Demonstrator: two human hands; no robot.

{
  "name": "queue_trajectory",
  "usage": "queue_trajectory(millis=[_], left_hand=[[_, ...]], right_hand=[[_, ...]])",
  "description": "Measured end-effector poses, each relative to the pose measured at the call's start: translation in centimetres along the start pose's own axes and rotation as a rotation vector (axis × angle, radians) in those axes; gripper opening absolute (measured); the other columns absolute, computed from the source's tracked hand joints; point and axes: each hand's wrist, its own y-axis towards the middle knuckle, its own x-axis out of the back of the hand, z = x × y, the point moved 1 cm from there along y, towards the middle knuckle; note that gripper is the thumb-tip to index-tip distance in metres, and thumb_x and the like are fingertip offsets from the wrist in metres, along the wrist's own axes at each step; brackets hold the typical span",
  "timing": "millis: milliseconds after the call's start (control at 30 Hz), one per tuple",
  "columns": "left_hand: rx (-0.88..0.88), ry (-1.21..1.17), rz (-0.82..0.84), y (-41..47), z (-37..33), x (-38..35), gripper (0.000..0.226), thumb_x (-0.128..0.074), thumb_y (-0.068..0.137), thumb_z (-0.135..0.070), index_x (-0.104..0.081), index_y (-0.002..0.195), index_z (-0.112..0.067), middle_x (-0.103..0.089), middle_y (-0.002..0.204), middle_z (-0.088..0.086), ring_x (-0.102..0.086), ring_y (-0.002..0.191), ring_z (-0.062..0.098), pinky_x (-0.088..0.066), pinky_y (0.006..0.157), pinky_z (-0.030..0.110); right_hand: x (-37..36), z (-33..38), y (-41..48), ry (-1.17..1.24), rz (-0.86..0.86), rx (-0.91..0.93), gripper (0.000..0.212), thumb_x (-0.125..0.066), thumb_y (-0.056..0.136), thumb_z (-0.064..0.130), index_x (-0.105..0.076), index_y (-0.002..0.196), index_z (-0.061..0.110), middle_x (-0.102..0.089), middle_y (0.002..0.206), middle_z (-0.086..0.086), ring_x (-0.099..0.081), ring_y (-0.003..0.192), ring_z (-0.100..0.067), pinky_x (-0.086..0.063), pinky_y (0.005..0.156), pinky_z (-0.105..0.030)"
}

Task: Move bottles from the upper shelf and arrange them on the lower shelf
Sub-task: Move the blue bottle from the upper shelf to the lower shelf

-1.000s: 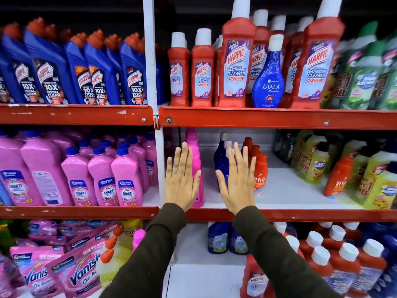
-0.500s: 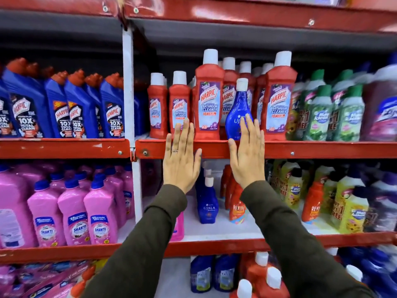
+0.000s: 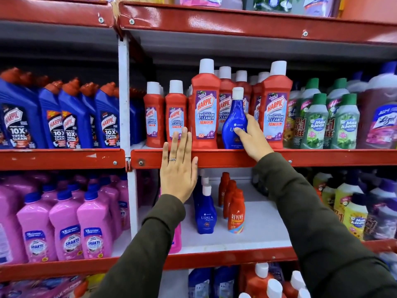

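Note:
A blue Ujala bottle point(image 3: 233, 117) with a white cap stands at the front of the upper shelf point(image 3: 214, 158), between tall red Harpic bottles point(image 3: 205, 108). My right hand point(image 3: 252, 137) is wrapped around its lower right side, thumb across the label. My left hand point(image 3: 179, 166) is flat and open against the red front lip of that shelf, fingertips reaching a small Harpic bottle point(image 3: 176, 117). On the lower shelf point(image 3: 257, 222) stand a row of blue Ujala bottles point(image 3: 206, 211) and a row of red Revive bottles point(image 3: 236, 211).
Blue Harpic bottles point(image 3: 64, 121) fill the upper left bay and pink Shakti bottles point(image 3: 64, 229) the bay below. Green Max Kleen bottles point(image 3: 318, 123) and yellow ones point(image 3: 352, 216) crowd the right. A white upright post point(image 3: 124, 93) divides the bays. White shelf surface shows right of the Revive row.
My view and both hands rose from the lower shelf to the upper one. My right hand went from flat and open to closing around the blue Ujala bottle.

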Motion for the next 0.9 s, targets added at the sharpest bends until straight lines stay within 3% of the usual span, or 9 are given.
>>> queue_trajectory(millis=[167, 333, 733, 833, 900], left_hand=[[-0.006, 0.002, 0.001, 0.0, 0.2, -0.2, 0.061, -0.024, 0.109, -0.034, -0.014, 0.165, -0.009, -0.013, 0.175, 0.007, -0.003, 0.162, 0.022, 0.003, 0.132, 0.041], [-0.018, -0.012, 0.021, -0.1, 0.2, 0.0, 0.062, -0.021, 0.11, -0.035, -0.012, 0.165, -0.009, -0.01, 0.175, 0.007, -0.004, 0.162, 0.023, 0.0, 0.132, 0.043], [-0.027, -0.001, 0.039, -1.1, 0.2, 1.1, 0.063, -0.029, 0.108, -0.031, -0.016, 0.164, -0.006, -0.014, 0.174, 0.01, -0.007, 0.162, 0.024, 0.01, 0.131, 0.036], [-0.028, -0.003, 0.006, -3.2, 0.6, 1.0, 0.065, -0.028, 0.106, -0.029, -0.012, 0.165, -0.006, -0.01, 0.174, 0.009, 0.003, 0.162, 0.02, 0.009, 0.131, 0.038], [-0.024, -0.014, 0.001, -5.0, 0.8, 0.8, 0.067, -0.029, 0.105, -0.029, -0.006, 0.165, -0.008, -0.005, 0.173, 0.006, 0.011, 0.161, 0.018, 0.011, 0.131, 0.038]], right_hand=[[0.3, 0.4, -0.5, 0.148, -0.042, 0.005, 0.053, -0.049, 0.103, 0.015, -0.031, 0.152, 0.008, -0.038, 0.154, -0.011, -0.042, 0.14, -0.023, -0.035, 0.119, -0.04], [1.1, 1.7, -0.7, 0.314, -0.123, 0.024, 0.053, -0.05, 0.103, 0.017, -0.031, 0.152, 0.013, -0.039, 0.153, -0.009, -0.044, 0.139, -0.022, -0.042, 0.115, -0.046], [-1.1, 2.7, -6.8, 0.436, -0.019, 0.043, 0.051, -0.053, 0.102, 0.015, -0.036, 0.15, 0.012, -0.044, 0.152, -0.009, -0.046, 0.14, -0.023, -0.038, 0.117, -0.05], [-2.6, 2.0, -9.2, 0.462, -0.015, 0.039, 0.05, -0.053, 0.102, 0.013, -0.038, 0.149, 0.013, -0.046, 0.151, -0.008, -0.046, 0.14, -0.023, -0.038, 0.117, -0.05], [-3.6, 1.4, -11.0, 0.464, -0.013, 0.044, 0.05, -0.054, 0.101, 0.015, -0.039, 0.149, 0.016, -0.047, 0.149, -0.003, -0.047, 0.138, -0.017, -0.04, 0.116, -0.042]])
